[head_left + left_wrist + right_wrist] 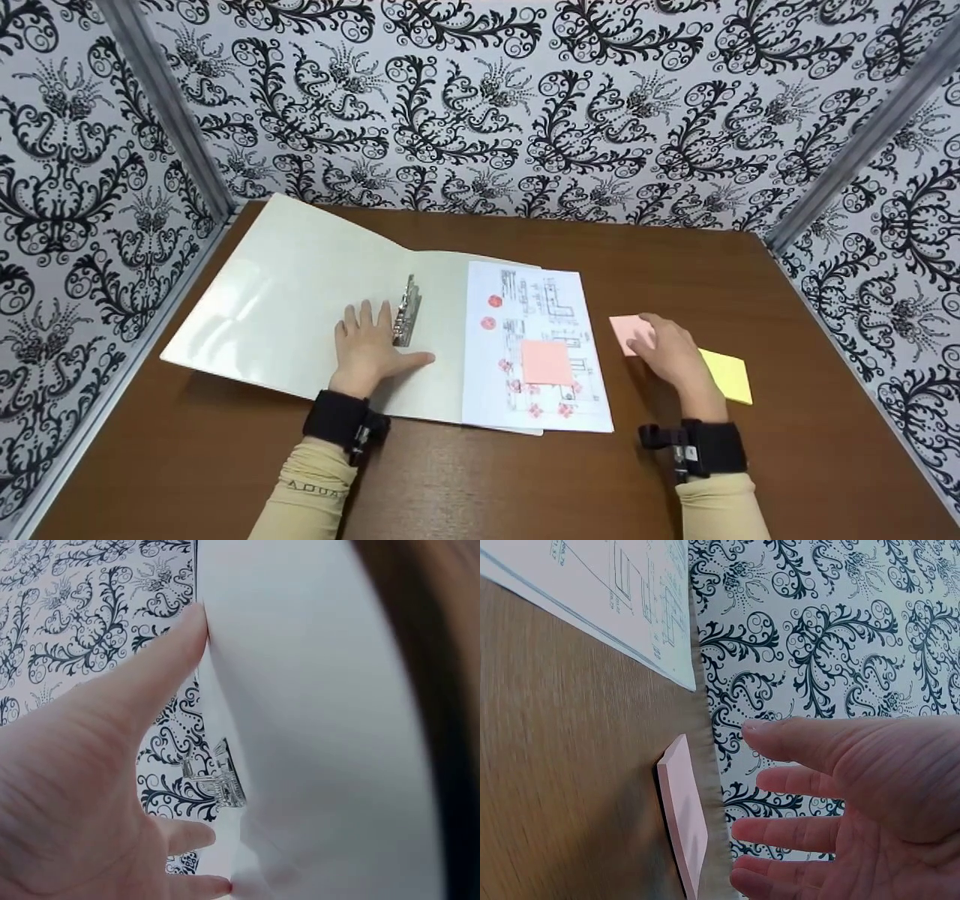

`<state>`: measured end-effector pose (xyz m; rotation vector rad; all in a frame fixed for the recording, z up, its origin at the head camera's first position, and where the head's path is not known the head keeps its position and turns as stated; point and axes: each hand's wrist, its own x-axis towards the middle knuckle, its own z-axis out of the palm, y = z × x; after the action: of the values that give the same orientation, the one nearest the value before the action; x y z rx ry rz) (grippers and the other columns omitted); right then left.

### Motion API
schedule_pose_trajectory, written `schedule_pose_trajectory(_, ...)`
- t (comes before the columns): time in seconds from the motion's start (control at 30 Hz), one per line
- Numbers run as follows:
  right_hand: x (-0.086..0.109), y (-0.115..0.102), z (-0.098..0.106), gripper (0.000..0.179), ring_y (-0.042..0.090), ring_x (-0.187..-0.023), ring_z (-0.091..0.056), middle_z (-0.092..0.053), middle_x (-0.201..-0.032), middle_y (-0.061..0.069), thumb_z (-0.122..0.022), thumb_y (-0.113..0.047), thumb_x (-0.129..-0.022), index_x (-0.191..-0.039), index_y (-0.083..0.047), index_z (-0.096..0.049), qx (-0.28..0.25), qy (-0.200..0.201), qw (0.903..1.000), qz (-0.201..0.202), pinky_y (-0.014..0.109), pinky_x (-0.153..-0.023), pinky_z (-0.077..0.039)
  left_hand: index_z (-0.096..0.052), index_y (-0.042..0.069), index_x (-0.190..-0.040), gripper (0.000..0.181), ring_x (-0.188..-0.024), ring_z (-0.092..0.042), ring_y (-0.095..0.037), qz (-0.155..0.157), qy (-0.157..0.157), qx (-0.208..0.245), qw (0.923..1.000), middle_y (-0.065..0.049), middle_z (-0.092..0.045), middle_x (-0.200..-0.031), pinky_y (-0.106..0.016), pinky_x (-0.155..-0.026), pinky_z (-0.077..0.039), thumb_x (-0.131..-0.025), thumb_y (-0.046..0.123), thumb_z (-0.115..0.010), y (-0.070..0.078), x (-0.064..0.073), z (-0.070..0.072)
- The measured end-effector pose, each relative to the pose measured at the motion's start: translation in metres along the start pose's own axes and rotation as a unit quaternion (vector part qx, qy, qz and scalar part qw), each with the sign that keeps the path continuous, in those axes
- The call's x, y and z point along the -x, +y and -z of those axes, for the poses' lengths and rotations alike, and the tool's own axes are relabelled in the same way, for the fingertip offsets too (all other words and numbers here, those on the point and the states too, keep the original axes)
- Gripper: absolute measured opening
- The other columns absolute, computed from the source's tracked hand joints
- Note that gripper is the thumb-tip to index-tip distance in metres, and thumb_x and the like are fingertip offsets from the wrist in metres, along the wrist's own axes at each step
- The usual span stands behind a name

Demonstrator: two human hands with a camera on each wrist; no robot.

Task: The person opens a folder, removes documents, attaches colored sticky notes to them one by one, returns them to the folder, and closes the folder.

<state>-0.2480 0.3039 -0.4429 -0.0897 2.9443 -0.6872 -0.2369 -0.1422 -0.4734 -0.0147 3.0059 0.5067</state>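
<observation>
An opened white folder [300,262] with a metal clip [407,315] lies on the left half of the table. My left hand [367,349] rests on it with spread fingers, the thumb tip touching the inner surface. On the folder's right side lies a printed sheet [487,390] with drawings and red stamps, and a pink sticky note [547,362] sits on it. My right hand [671,356] hovers over a pink sticky-note pad [624,330]. In the right wrist view that pad [684,814] lies apart from the loosely extended fingers.
A yellow sticky-note pad [727,375] lies just right of my right hand, partly covered by it. The brown table [465,480] is bounded by patterned walls [480,112] at the back and both sides.
</observation>
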Motion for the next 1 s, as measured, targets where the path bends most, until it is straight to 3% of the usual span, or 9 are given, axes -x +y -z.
schedule_pose_trajectory(0.17, 0.001, 0.000, 0.000, 0.060, 0.057, -0.136, -0.044, -0.045, -0.148, 0.040, -0.061, -0.020, -0.106, -0.151, 0.013, -0.039, -0.003, 0.003, 1.0000, 0.000, 0.067, -0.111, -0.038, -0.032, -0.006, -0.159, 0.113, -0.151, -0.024, -0.053, 0.005, 0.036, -0.023, 0.9991, -0.037, -0.026, -0.162, -0.065, -0.120, -0.024, -0.084, 0.067, -0.074, 0.000, -0.001, 0.003)
schedule_pose_trajectory(0.27, 0.001, 0.001, 0.001, 0.060, 0.058, -0.136, -0.043, -0.047, -0.146, 0.041, -0.061, -0.020, -0.106, -0.151, 0.013, -0.040, -0.002, 0.007, 1.0000, 0.003, 0.068, -0.110, -0.038, -0.039, -0.006, -0.156, 0.101, -0.146, -0.032, -0.052, -0.001, 0.077, -0.014, 0.9970, -0.036, -0.034, -0.159, -0.064, -0.117, -0.029, -0.088, 0.058, -0.076, 0.001, -0.001, 0.006)
schedule_pose_trajectory(0.37, 0.001, 0.001, 0.002, 0.060, 0.059, -0.137, -0.041, -0.047, -0.145, 0.041, -0.061, -0.021, -0.106, -0.151, 0.013, -0.039, -0.002, 0.006, 1.0000, 0.004, 0.069, -0.111, -0.038, -0.050, -0.008, -0.147, 0.082, -0.138, -0.042, -0.051, -0.023, 0.132, 0.040, 0.9902, -0.034, -0.044, -0.151, -0.062, -0.113, -0.035, -0.090, 0.043, -0.080, 0.003, -0.002, 0.007)
schedule_pose_trajectory(0.5, 0.001, 0.000, 0.002, 0.060, 0.059, -0.138, -0.040, -0.048, -0.146, 0.040, -0.061, -0.022, -0.106, -0.151, 0.012, -0.040, -0.004, 0.006, 1.0000, 0.003, 0.069, -0.111, -0.037, -0.059, -0.009, -0.137, 0.059, -0.130, -0.050, -0.051, -0.073, 0.181, 0.155, 0.9684, -0.033, -0.053, -0.141, -0.059, -0.110, -0.040, -0.091, 0.020, -0.080, 0.008, -0.005, 0.006)
schedule_pose_trajectory(0.63, 0.000, 0.000, 0.002, 0.059, 0.059, -0.137, -0.042, -0.049, -0.145, 0.040, -0.061, -0.020, -0.105, -0.150, 0.012, -0.041, -0.007, 0.012, 0.9999, 0.009, 0.069, -0.110, -0.038, -0.062, -0.007, -0.134, 0.048, -0.123, -0.057, -0.046, -0.110, 0.181, 0.218, 0.9527, -0.029, -0.059, -0.135, -0.057, -0.103, -0.047, -0.093, 0.013, -0.077, 0.015, -0.006, 0.007)
schedule_pose_trajectory(0.8, 0.000, 0.002, 0.001, 0.057, 0.060, -0.135, -0.045, -0.051, -0.142, 0.040, -0.063, -0.018, -0.104, -0.149, 0.012, -0.043, -0.010, 0.021, 0.9996, 0.018, 0.068, -0.109, -0.040, -0.064, -0.003, -0.134, 0.043, -0.114, -0.062, -0.043, -0.135, 0.165, 0.252, 0.9439, -0.025, -0.062, -0.129, -0.055, -0.095, -0.051, -0.095, 0.013, -0.075, 0.022, -0.003, 0.010)
schedule_pose_trajectory(1.0, 0.000, 0.001, 0.002, 0.057, 0.060, -0.134, -0.046, -0.053, -0.142, 0.039, -0.064, -0.017, -0.104, -0.148, 0.012, -0.043, -0.008, 0.025, 0.9995, 0.019, 0.068, -0.109, -0.040, -0.067, -0.001, -0.131, 0.039, -0.107, -0.065, -0.040, -0.157, 0.171, 0.266, 0.9355, -0.023, -0.065, -0.121, -0.052, -0.089, -0.055, -0.095, 0.011, -0.075, 0.029, 0.000, 0.015)
